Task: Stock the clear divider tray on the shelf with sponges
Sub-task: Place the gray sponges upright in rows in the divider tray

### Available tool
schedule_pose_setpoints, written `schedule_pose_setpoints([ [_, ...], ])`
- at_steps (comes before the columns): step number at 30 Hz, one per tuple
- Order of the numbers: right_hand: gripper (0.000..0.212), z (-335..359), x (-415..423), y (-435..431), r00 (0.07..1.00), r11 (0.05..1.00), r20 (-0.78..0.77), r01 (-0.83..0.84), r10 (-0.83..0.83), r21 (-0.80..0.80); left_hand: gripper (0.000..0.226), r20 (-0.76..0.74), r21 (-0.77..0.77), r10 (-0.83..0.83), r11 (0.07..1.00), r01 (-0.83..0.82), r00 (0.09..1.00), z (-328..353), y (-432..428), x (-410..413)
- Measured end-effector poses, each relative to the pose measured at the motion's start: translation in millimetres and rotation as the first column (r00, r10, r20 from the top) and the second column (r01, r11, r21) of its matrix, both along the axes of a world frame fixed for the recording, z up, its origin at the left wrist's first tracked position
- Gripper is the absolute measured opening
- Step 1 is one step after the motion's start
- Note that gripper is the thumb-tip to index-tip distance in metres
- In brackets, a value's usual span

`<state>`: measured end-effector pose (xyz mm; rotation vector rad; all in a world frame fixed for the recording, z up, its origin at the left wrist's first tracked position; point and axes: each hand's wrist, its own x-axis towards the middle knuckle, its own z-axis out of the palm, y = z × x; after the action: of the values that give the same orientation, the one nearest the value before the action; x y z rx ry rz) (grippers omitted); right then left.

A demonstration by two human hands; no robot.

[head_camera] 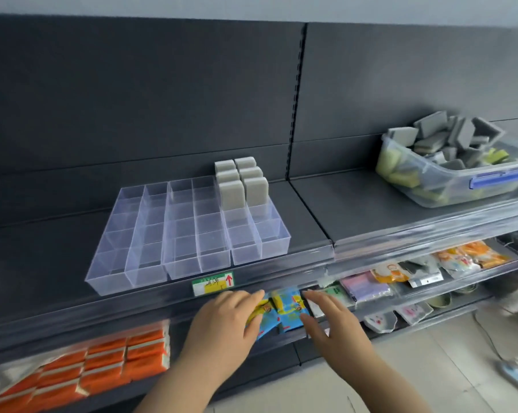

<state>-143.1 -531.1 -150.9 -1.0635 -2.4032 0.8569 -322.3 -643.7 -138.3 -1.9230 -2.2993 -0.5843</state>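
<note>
L hand [222, 323], R hand [332, 317]: both spread, empty, near blue packets [287, 308] below shelf [326, 210] front edge. Divider tray [150, 263]: sponges [240, 186] upright in back-right cells, prob. back-to-front fill. Supply bin [424, 180] at shelf's right end, likely next reach.

sponges [240, 186] grey | divider tray [150, 263] clear | bin latch [500, 177] blue | packets [108, 362] orange

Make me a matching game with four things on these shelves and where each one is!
1 upright grey sponges
2 clear bin of loose sponges
3 orange packs
4 blue-and-yellow packets

A between the left hand and right hand
B lower shelf, far left
C back right compartments of the clear divider tray
D upper shelf, far right

Pairs: 1-C, 2-D, 3-B, 4-A
</note>
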Motion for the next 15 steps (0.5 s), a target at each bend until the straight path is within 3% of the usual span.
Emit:
schedule_pose_setpoints([
  [3, 0.041, 10.9, 24.5, 25.5, 1.0, 0.999, -0.013, 0.029, -0.028, 0.04, 0.034, -0.001, 0.029, -0.035, 0.999, 0.035, 0.999, 0.2, 30.3, 20.2],
  [8, 0.045, 29.6, 75.4, 82.9, 0.998, 0.996, -0.028, 0.061, -0.06, 0.067, 0.042, -0.023, 0.016, -0.081, 0.997, 0.081, 0.996, 8.2, 103.7, 70.8],
  [15, 0.042, 61.7, 213.1, 198.6, 0.982, 0.973, -0.007, 0.186, -0.187, 0.138, 0.041, -0.008, 0.144, -0.171, 0.975, 0.171, 0.985, 36.8, 245.0, 188.1],
])
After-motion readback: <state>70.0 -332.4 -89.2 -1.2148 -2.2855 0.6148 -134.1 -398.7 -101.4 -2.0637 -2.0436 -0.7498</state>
